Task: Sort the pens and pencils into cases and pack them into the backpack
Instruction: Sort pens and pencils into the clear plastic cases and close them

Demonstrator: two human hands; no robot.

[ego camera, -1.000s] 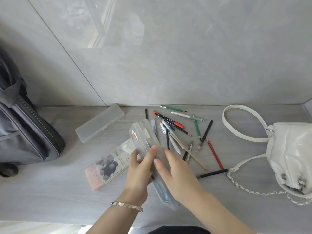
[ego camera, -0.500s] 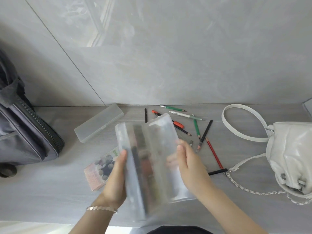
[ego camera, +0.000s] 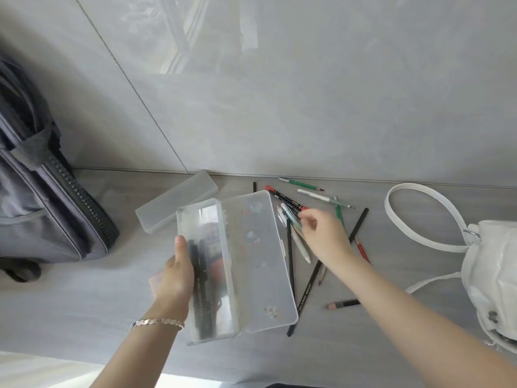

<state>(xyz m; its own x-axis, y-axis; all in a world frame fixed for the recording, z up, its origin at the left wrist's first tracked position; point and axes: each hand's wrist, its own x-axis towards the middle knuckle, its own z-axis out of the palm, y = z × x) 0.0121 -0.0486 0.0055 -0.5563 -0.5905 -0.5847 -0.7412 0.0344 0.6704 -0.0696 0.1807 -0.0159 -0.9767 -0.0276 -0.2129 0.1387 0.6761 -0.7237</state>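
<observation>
A clear plastic pencil case [ego camera: 237, 264] lies open like a book in the middle of the grey table, with black markers in its left half. My left hand [ego camera: 176, 273] grips that left half from the side. My right hand [ego camera: 321, 236] reaches over the loose pile of pens and pencils [ego camera: 313, 208] to the right of the case, fingertips pinched around a pale green pen [ego camera: 291, 218]. A second frosted case [ego camera: 176, 204], closed, lies behind. The grey backpack [ego camera: 47, 203] stands at the far left.
A white handbag [ego camera: 492, 264] with a long strap and chain sits at the right edge. A small printed card box [ego camera: 155, 281] peeks from under my left hand. A grey tiled wall closes off the back of the table.
The clear case, held shut a second ago, has been opened flat. My right hand let go of it and moved right to the pile, closing on a pale green pen.
</observation>
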